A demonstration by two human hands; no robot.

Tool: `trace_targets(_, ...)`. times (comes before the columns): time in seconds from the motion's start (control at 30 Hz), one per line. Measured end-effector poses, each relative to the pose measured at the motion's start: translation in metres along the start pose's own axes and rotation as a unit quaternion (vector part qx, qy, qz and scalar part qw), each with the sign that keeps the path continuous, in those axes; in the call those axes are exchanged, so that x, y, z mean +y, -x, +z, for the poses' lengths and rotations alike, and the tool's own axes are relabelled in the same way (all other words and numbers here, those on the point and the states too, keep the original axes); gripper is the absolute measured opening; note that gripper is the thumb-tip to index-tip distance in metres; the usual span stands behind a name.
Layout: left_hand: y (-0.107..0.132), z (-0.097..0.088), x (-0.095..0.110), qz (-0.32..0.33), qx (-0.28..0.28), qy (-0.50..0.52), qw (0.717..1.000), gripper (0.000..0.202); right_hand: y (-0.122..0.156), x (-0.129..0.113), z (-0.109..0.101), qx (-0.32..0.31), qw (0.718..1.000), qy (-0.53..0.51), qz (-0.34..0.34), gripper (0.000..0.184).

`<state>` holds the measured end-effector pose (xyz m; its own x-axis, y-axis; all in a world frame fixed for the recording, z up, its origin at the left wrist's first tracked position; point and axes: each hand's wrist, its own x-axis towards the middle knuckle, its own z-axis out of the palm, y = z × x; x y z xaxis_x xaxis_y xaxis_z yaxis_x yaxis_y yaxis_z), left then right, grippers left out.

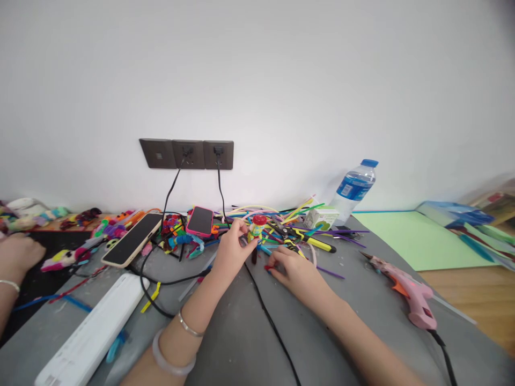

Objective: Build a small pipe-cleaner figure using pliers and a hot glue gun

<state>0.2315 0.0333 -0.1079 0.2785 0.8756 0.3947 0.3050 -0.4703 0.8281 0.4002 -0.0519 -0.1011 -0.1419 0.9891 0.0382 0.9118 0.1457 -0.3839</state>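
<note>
My left hand (235, 249) has its thumb and fingers closed on a small pipe-cleaner figure (256, 231), yellow-green with a red top and a dark lower end. It is held upright over the grey table. Just to the right, my right hand (292, 268) is closed in a pinch low over the tabletop. A small red bit (269, 267) shows at its fingertips, too small to name. Behind both hands lies a tangle of coloured pipe cleaners (298, 214). Yellow-and-black pliers (314, 241) rest beyond my right hand.
A pink glue gun (418, 300) lies at right, near green paper (398, 241). A water bottle (356, 187) leans by the wall. Phones (134, 238), a white box (96, 327) and a black cable (267, 311) occupy the left and middle. Another person's hand (22, 254) rests far left.
</note>
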Motion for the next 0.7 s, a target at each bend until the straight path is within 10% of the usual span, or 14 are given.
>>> trace_targets(0.4, 0.000, -0.001, 0.002, -0.025, -0.019, 0.005, 0.999, 0.029, 0.015, -0.017, -0.062, -0.092, 0.988, -0.121, 0.001, 0.013)
trace_targets(0.7, 0.001, -0.001, 0.002, -0.034, -0.039, 0.012, 0.999, 0.029, -0.001, -0.018, -0.142, 0.105, 0.966, -0.238, -0.007, 0.028)
